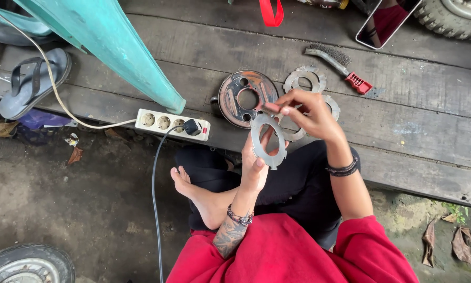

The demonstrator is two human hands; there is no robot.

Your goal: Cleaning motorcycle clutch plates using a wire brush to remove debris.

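— Right, centre frame: the left hand (pixel 256 165) props a notched steel ring (pixel 268 140) upright, fingers pinching its lower rim.
— And the other?
— The right hand (pixel 309 112) sits just above-right of it, fingers pressed onto a small reddish piece (pixel 272 108) touching the ring's top edge, over the plank bench (pixel 413 105).

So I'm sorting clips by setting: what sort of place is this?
Probably an informal motorcycle repair spot: knobby tyre, wire brush and notched metal rings on rough planks over dirt.
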